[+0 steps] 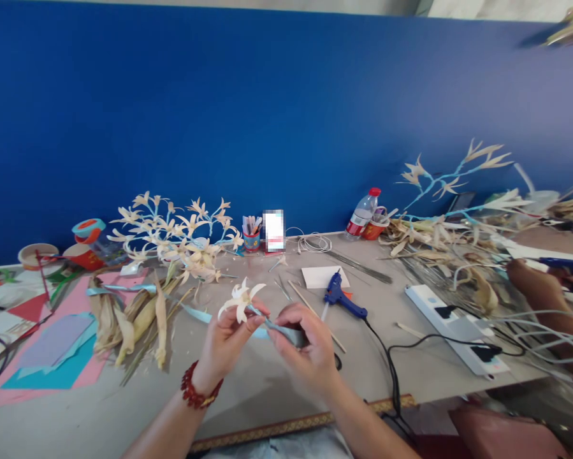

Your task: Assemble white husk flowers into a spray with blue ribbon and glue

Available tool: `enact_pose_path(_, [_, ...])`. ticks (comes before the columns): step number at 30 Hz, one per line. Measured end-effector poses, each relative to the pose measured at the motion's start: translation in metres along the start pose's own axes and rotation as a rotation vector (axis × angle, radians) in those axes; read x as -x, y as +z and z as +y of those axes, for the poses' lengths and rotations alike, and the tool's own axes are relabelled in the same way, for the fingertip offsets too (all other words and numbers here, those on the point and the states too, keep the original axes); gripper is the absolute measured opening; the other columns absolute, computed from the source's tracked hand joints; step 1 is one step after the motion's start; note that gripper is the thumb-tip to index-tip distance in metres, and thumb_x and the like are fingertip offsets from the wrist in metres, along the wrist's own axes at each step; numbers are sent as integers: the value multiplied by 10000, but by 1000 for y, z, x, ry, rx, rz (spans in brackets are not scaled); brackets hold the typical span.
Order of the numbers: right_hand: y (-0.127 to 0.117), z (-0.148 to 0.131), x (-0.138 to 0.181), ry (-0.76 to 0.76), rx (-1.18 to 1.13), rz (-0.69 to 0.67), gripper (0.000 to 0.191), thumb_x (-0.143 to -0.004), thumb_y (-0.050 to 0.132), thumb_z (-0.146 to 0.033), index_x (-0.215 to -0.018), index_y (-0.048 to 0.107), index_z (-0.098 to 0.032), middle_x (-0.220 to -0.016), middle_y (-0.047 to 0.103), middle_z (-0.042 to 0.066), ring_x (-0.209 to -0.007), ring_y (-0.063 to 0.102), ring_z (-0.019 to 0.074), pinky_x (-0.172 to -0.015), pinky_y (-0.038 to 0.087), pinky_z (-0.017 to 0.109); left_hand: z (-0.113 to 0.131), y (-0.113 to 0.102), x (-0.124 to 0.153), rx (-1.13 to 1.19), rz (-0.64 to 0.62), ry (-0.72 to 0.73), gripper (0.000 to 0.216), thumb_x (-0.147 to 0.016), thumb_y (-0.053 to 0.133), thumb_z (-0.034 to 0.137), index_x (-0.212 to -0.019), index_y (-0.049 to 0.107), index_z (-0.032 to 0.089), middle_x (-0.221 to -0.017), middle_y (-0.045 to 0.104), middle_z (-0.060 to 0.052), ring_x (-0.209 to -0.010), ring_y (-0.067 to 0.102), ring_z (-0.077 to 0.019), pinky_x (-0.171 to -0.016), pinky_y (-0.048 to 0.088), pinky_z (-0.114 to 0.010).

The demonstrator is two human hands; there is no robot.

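My left hand (229,347) pinches the stem just below a cream flower (241,301), which looks made of dried corn husk. Opposite it, my right hand (309,341) has its fingers closed on a light blue strip (286,333) that meets the flower's stem. A loose length of light blue strip also trails left behind my left hand. Both hands are held above the table, near its front edge. A blue glue gun (340,296) lies to the right of my right hand, and a thin wooden stick (310,306) lies behind that hand.
Husk flowers (185,236) on blue stems stand at the back left, near piled husks (133,319) and coloured paper (51,344). To the right are a white power strip (451,328) with cables, a bottle (361,215), and another person's hand (529,280).
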State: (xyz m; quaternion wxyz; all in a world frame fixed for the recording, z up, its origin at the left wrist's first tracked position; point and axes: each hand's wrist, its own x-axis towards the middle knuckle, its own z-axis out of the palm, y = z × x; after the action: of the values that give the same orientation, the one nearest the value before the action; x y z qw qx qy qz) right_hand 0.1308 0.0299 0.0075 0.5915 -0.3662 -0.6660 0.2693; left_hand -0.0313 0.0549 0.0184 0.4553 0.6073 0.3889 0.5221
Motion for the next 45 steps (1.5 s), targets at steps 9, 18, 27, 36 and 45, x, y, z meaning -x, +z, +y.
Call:
enact_pose_path(9, [-11, -5, -8, 103, 0, -38, 118, -828, 667, -238, -760, 575, -210, -726, 587, 6, -677, 564, 158, -628, 430, 270, 1, -1, -1, 6, -17, -32, 144, -805, 673, 320, -816, 735, 190, -837, 693, -71, -843, 617, -227, -731, 479, -305])
enact_pose_path(18, [-13, -1, -9, 134, -73, -81, 108, -874, 616, -219, -793, 544, -219, -907, 667, 51, -861, 635, 199, -777, 491, 335, 5, -3, -7, 84, -150, -23, 125, -853, 620, 271, -844, 714, 189, -852, 635, -54, -844, 579, -206, -765, 455, -301])
enact_pose_path(27, [-3, 4, -7, 345, -442, -66, 187, -852, 657, -281, -762, 515, -199, -870, 661, 40, -708, 662, 155, -658, 533, 302, 3, -3, -10, 282, -232, -97, 121, -851, 624, 254, -845, 715, 175, -844, 597, -45, -784, 571, -180, -713, 479, -293])
enact_pose_path(36, [3, 3, -12, 456, -645, -61, 302, -746, 767, -332, -685, 507, -190, -830, 671, 37, -721, 652, 160, -653, 525, 292, 5, -5, -10, 373, -325, -129, 149, -867, 606, 241, -812, 727, 174, -887, 599, -59, -821, 561, -174, -760, 457, -277])
enact_pose_path(45, [2, 9, -5, 93, -205, 46, 112, -860, 621, -189, -778, 547, -210, -850, 663, 47, -790, 637, 180, -676, 498, 301, -8, -1, -2, 303, -120, -166, 153, -802, 691, 254, -945, 715, 205, -1004, 673, -57, -945, 601, -199, -831, 463, -285])
